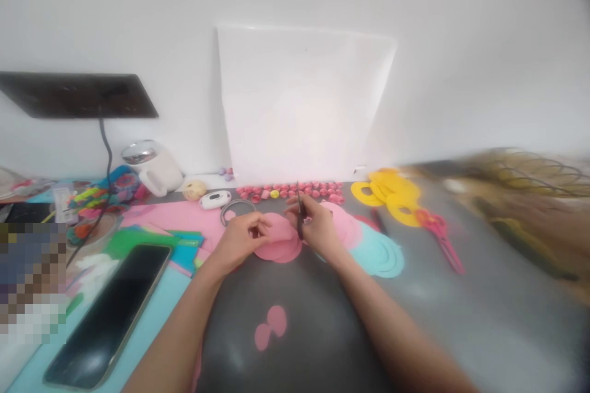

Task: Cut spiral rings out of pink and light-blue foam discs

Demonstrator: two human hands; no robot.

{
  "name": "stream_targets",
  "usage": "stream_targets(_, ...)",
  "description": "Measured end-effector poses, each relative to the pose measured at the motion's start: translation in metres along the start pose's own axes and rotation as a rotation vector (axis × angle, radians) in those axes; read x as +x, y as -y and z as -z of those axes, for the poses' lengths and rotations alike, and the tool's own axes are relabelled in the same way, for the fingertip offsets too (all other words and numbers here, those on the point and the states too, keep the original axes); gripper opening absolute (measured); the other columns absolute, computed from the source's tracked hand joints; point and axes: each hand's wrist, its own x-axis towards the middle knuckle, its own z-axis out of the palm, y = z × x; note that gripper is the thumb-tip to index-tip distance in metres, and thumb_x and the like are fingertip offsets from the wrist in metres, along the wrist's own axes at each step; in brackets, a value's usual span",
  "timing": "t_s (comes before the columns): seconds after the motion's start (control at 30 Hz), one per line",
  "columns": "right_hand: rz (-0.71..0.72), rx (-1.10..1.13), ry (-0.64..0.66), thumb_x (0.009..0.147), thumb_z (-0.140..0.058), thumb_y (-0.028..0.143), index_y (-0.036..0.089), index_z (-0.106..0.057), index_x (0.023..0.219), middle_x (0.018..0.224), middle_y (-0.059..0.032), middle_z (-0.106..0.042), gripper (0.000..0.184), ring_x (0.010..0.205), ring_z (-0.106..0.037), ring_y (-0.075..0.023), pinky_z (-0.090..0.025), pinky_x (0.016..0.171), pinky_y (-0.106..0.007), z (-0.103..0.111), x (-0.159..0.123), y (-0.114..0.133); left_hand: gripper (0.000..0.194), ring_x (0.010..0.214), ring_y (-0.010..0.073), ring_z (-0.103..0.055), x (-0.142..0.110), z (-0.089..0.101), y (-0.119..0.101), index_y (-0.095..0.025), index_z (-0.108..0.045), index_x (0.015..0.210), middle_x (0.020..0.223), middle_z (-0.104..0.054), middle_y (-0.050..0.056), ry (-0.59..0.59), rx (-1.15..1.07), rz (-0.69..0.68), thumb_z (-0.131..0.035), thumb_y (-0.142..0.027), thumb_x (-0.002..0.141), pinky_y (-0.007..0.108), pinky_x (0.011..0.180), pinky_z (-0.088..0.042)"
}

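Note:
Pinched between the thumb and fingers of my left hand (239,238) is a pink paper disc (279,230). It lies over more pink round pieces (281,253) at the middle of the desk. My right hand (318,227) is closed around dark scissors (300,214), their thin tip pointing up, just right of the disc. Below both hands, two small pink paper circles (277,320) lie on the grey desk, touching or nearly touching. Light pink and turquoise rounds (380,258) are fanned out beyond my right wrist. Blur hides the fingertips' exact contact.
Several red-pink rolled bits (313,188) line the back edge before a white sheet (304,104). At right lie yellow rings (405,209) and pink scissors (442,239). A phone (110,313), coloured sheets (152,239) and a white mug-like container (157,166) stand left.

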Motion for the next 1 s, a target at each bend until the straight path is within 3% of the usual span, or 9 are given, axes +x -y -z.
stream_targets(0.13, -0.032, 0.12, 0.054, 0.073, -0.059, 0.024, 0.019, -0.056, 0.093, 0.073, -0.0021, -0.068, 0.021, 0.067, -0.063, -0.0178, -0.049, 0.061, -0.028, -0.002, 0.001, -0.003, 0.012, 0.06, 0.0147, -0.06, 0.001, 0.002, -0.002, -0.016, -0.065, 0.067, 0.062, -0.066, 0.001, -0.052, -0.087, 0.05, -0.072, -0.018, 0.059, 0.025, 0.057, -0.048)
stream_targets(0.3, -0.093, 0.272, 0.099, 0.068, -0.071, 0.03, 0.019, -0.056, 0.095, 0.077, -0.0038, -0.069, 0.033, 0.071, -0.064, -0.0196, -0.051, 0.064, -0.031, 0.002, 0.001, 0.0, 0.018, 0.071, 0.0156, -0.062, 0.002, 0.003, 0.0, -0.017, -0.069, 0.074, 0.076, -0.069, 0.004, -0.388, -0.271, -0.042, -0.077, -0.025, 0.06, 0.026, 0.065, -0.05)
stream_targets(0.43, -0.088, 0.323, 0.082, 0.064, -0.076, 0.028, 0.02, -0.057, 0.094, 0.082, -0.0041, -0.069, 0.036, 0.079, -0.065, -0.0204, -0.051, 0.067, -0.031, 0.002, 0.0, 0.003, 0.022, 0.066, 0.0123, -0.059, 0.006, 0.004, 0.005, -0.017, -0.069, 0.071, 0.07, -0.067, 0.001, -0.564, -0.46, -0.042, -0.081, -0.024, 0.055, 0.022, 0.061, -0.049)
stream_targets(0.57, -0.11, 0.374, 0.061, 0.065, -0.074, 0.027, 0.02, -0.058, 0.094, 0.072, -0.0016, -0.068, 0.034, 0.068, -0.064, -0.0182, -0.05, 0.059, -0.029, 0.0, -0.001, 0.003, 0.023, 0.067, 0.0114, -0.058, 0.008, 0.006, 0.006, -0.016, -0.07, 0.073, 0.071, -0.067, 0.0, -0.556, -0.526, -0.013, -0.082, -0.024, 0.054, 0.021, 0.061, -0.047)
stream_targets(0.73, -0.142, 0.41, -0.05, 0.064, -0.075, 0.03, 0.019, -0.058, 0.093, 0.069, -0.0003, -0.066, 0.035, 0.061, -0.061, -0.0153, -0.05, 0.057, -0.028, 0.002, 0.001, 0.007, 0.019, 0.049, 0.0083, -0.048, 0.004, 0.004, 0.002, -0.013, -0.067, 0.065, 0.055, -0.06, -0.002, -0.273, -0.365, 0.088, -0.076, -0.03, 0.063, 0.02, 0.045, -0.038)
stream_targets(0.8, -0.142, 0.413, -0.067, 0.064, -0.076, 0.033, 0.019, -0.058, 0.091, 0.068, 0.0002, -0.065, 0.035, 0.061, -0.061, -0.015, -0.05, 0.058, -0.029, 0.003, 0.003, 0.008, 0.022, 0.042, 0.0078, -0.045, 0.002, 0.002, 0.001, -0.013, -0.063, 0.058, 0.047, -0.057, -0.002, -0.219, -0.322, 0.109, -0.074, -0.03, 0.066, 0.021, 0.042, -0.036)
stream_targets(0.87, -0.167, 0.433, -0.005, 0.065, -0.075, 0.035, 0.018, -0.059, 0.092, 0.065, 0.0007, -0.064, 0.036, 0.059, -0.061, -0.0148, -0.051, 0.058, -0.03, 0.005, 0.003, 0.009, 0.022, 0.04, 0.0084, -0.046, 0.002, 0.0, 0.0, -0.013, -0.063, 0.058, 0.047, -0.059, 0.0, -0.296, -0.355, 0.087, -0.073, -0.03, 0.067, 0.022, 0.042, -0.037)
stream_targets(1.0, -0.231, 0.4, 0.286, 0.063, -0.076, 0.034, 0.015, -0.061, 0.099, 0.062, 0.0007, -0.063, 0.043, 0.058, -0.06, -0.0147, -0.05, 0.057, -0.029, 0.004, -0.002, 0.01, 0.019, 0.04, 0.0095, -0.05, 0.004, 0.001, -0.005, -0.012, -0.064, 0.066, 0.051, -0.063, 0.001, -0.514, -0.58, 0.023, -0.073, -0.029, 0.067, 0.023, 0.042, -0.04)
